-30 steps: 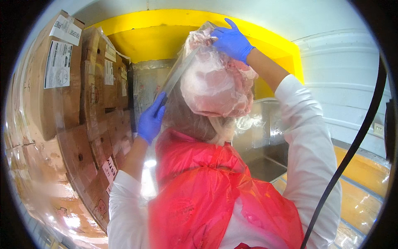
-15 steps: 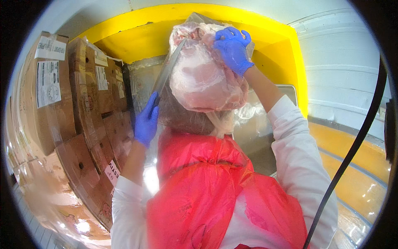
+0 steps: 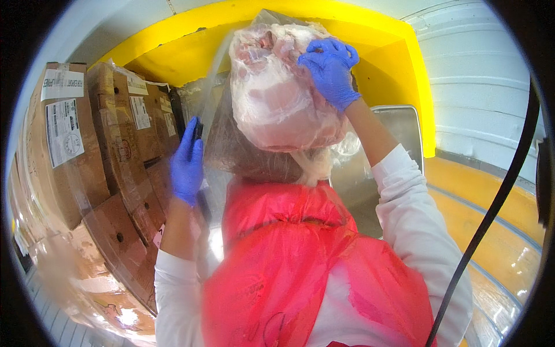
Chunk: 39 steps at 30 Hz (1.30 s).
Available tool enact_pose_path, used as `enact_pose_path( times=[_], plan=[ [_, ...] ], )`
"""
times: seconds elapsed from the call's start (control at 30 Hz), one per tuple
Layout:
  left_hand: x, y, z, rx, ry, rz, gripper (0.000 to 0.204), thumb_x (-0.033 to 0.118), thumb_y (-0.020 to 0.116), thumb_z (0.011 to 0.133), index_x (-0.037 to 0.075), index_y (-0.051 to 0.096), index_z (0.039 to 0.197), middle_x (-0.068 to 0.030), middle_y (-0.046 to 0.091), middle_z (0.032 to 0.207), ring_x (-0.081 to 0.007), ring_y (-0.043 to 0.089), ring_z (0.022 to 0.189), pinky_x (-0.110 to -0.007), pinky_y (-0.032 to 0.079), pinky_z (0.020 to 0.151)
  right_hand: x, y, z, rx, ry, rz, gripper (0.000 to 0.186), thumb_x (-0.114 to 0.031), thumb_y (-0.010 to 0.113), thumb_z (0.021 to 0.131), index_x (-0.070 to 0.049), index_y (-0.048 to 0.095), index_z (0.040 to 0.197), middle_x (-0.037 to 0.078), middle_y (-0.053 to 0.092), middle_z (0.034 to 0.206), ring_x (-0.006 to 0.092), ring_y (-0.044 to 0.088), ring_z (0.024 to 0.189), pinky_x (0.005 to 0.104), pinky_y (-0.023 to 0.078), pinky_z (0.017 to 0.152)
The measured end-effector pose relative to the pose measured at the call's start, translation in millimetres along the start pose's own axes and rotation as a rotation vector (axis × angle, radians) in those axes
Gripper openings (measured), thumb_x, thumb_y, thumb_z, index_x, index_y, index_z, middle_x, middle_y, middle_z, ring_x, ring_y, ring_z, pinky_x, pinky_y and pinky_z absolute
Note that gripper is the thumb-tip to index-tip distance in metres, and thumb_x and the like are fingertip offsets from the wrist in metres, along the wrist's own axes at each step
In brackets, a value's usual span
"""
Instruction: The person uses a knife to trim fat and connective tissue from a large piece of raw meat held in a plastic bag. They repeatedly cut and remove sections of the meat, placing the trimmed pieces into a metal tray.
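The left hand (image 3: 187, 166) is clamped on a knife (image 3: 209, 92) beside the meat (image 3: 277, 107), while the right hand (image 3: 333, 74) curls against the meat's upper right, its grip unclear.

- You have a pale, ribbed wall (image 3: 474, 81) at the upper right.
- A thick yellow structure (image 3: 419, 92) arches across your top centre.
- Stacked cardboard boxes (image 3: 75, 185) line your left.
- Your lower right shows orange panels (image 3: 462, 179) catching white glints (image 3: 520, 257).

Lg. pc. of raw meat (image 3: 277, 101) lies on clear plastic (image 3: 228, 153) (can't tell what's underneath).
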<state>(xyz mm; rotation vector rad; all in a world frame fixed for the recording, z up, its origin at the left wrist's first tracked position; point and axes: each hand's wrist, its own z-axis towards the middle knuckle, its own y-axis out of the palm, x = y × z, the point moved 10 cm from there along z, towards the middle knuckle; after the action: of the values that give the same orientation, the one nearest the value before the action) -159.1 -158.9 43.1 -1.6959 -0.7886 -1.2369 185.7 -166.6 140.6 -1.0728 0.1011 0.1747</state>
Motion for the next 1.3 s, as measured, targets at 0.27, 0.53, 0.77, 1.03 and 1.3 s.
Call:
enact_pose_path(
  times=[0.27, 0.53, 0.77, 1.03, 1.3],
  plan=[
    [47, 20, -6, -0.06, 0.146, 0.118, 0.051, 0.01, 0.055, 0.1, 0.003, 0.043, 0.149, -0.0155, 0.055, 0.145, -0.018, 0.051, 0.132, -0.033, 0.038, 0.111, 25, -64, -20, 0.274, 0.196, 0.098, 0.019, -0.025, 0.073, 0.084, -0.017, 0.076, 0.101, 0.005, 0.069, 0.11, 0.0244, 0.063, 0.105, 0.0406, 0.041, 0.09],
    [4, 94, -59, -0.821, 0.12, 0.687, 0.041, 0.04, 0.069, 0.089, 0.009, 0.068, 0.115, -0.019, 0.072, 0.098, -0.0373, 0.07, 0.09, -0.046, 0.055, 0.08, 89, -150, -195, 0.477, 0.802, 0.065, 0.016, -0.009, 0.072, 0.087, -0.008, 0.074, 0.102, 0.005, 0.067, 0.096, 0.0161, 0.061, 0.085, 0.0305, 0.046, 0.08],
    [-46, 136, -20, -0.66, 0.449, 0.925, 0.029, 0.033, 0.069, 0.087, 0.015, 0.072, 0.109, -0.0134, 0.069, 0.104, -0.0358, 0.062, 0.101, -0.047, 0.046, 0.092, 30, -116, -167, 0.354, 0.621, 0.093, 0.018, -0.013, 0.073, 0.082, -0.008, 0.073, 0.1, 0.012, 0.066, 0.098, 0.0295, 0.063, 0.092, 0.0383, 0.049, 0.085],
    [48, 63, 26, -0.054, 0.485, 0.622, 0.021, 0.014, 0.07, 0.086, 0.008, 0.07, 0.106, -0.0151, 0.068, 0.102, -0.0355, 0.061, 0.098, -0.046, 0.048, 0.087, 38, -100, -143, 0.313, 0.577, 0.134, 0.036, -0.023, 0.077, 0.079, -0.009, 0.069, 0.111, 0.016, 0.064, 0.109, 0.0358, 0.062, 0.103, 0.043, 0.049, 0.092],
    [159, 199, 141, -0.171, 0.352, 0.966, 0.037, 0.029, 0.063, 0.092, 0.001, 0.067, 0.115, -0.0224, 0.068, 0.115, -0.037, 0.064, 0.111, -0.044, 0.051, 0.095, 65, 6, -17, -0.048, 0.272, 0.307, 0.091, -0.047, 0.08, 0.072, -0.012, 0.044, 0.148, 0.026, 0.049, 0.141, 0.0447, 0.046, 0.133, 0.0489, 0.041, 0.11]
  ],
)
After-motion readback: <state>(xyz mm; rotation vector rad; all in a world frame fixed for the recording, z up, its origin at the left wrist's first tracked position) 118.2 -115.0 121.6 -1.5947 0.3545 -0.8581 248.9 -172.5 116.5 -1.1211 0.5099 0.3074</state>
